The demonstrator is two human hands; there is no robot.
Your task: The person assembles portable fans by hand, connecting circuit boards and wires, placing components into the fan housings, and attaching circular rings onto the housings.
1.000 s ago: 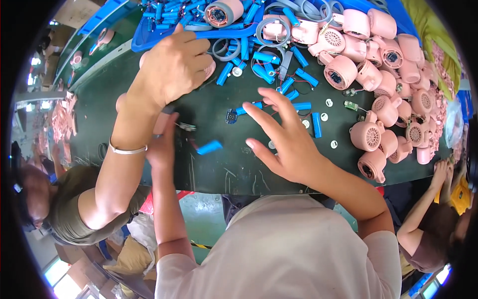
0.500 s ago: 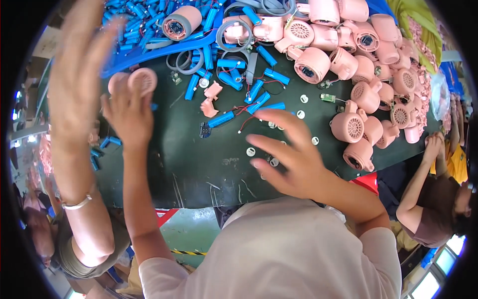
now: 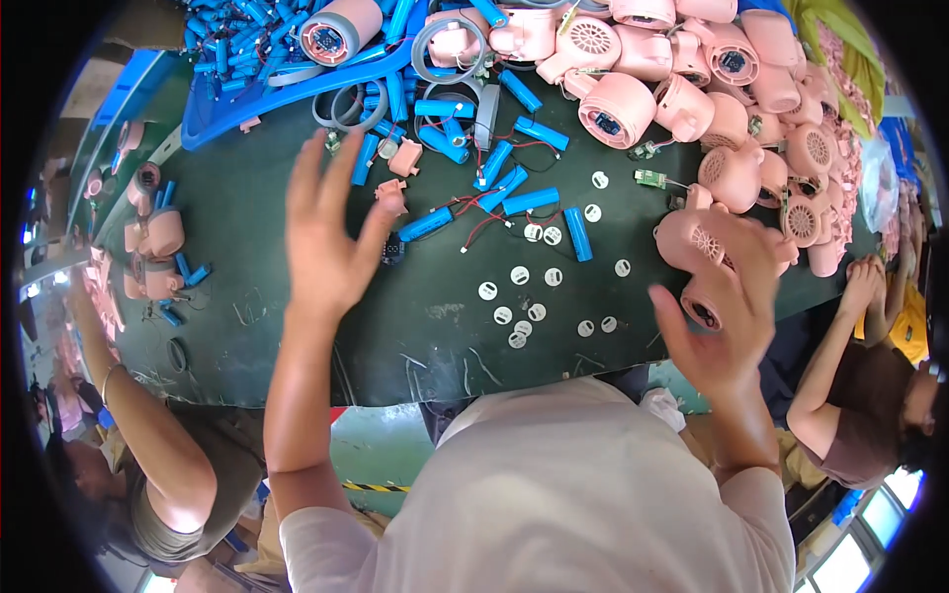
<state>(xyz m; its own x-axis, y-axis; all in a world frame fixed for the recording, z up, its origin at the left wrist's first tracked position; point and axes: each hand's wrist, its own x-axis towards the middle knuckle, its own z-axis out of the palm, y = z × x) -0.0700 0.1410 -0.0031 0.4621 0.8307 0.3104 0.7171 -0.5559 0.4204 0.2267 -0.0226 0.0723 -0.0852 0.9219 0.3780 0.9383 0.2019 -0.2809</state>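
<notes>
My left hand (image 3: pixel 331 232) hovers over the dark green table, fingers spread and holding nothing. Its thumb is close to a small pink plastic piece (image 3: pixel 391 195) and a small dark circuit board (image 3: pixel 393 249). At the right, my right hand (image 3: pixel 730 314) reaches over the pink fan housings, thumb and fingers apart. Beneath its fingers lies a pink fan housing (image 3: pixel 682 237) with a round slotted grille, partly covered. Another pink housing (image 3: pixel 700 306) shows between thumb and fingers. Whether the fingertips touch either one, I cannot tell.
Blue battery cells (image 3: pixel 532 202) with thin wires and round white stickers (image 3: pixel 520 276) lie mid-table. Behind are grey rings (image 3: pixel 450 49) and a blue tray (image 3: pixel 213 124) of cells. More pink housings (image 3: pixel 163 232) sit far left, near a co-worker's arm (image 3: pixel 148 415). Another person sits at right.
My left hand has let go of a pink housing at the left and moved right. My right hand has moved right, from the stickers to the pink housings. The co-worker's arm has drawn back left.
</notes>
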